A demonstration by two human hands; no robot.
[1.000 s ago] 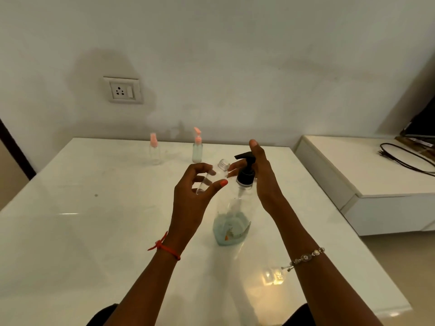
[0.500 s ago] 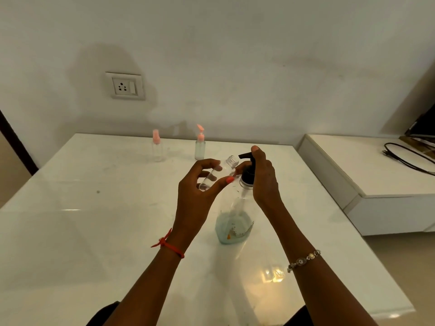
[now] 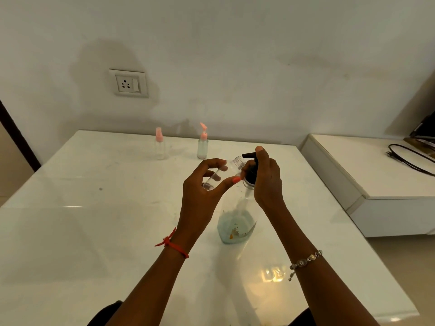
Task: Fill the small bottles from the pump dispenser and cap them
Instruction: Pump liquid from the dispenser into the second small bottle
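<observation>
**Open bottle tipped up to the spout, pump ready to press**

Your left hand (image 3: 202, 196) pinches the uncapped small bottle (image 3: 213, 181) between thumb and fingers. The bottle is tilted, with its threaded mouth just beside the black nozzle (image 3: 247, 155). Your right hand (image 3: 267, 182) curls round the neck of the pump dispenser (image 3: 235, 222), forefinger resting on top of the pump head. The dispenser stands on the white table (image 3: 94, 231), its blue-green liquid low in the base. I cannot tell whether the mouth sits truly under the nozzle tip. If it is off to one side, a press will likely run liquid down the bottle's outside onto your fingers, and so light a pinch may slip. A hard press could also rock the nearly empty dispenser. The far-left pink-topped bottle (image 3: 160, 147) and its neighbour pink-topped bottle (image 3: 203, 144) stand well apart near the table's far edge.
</observation>
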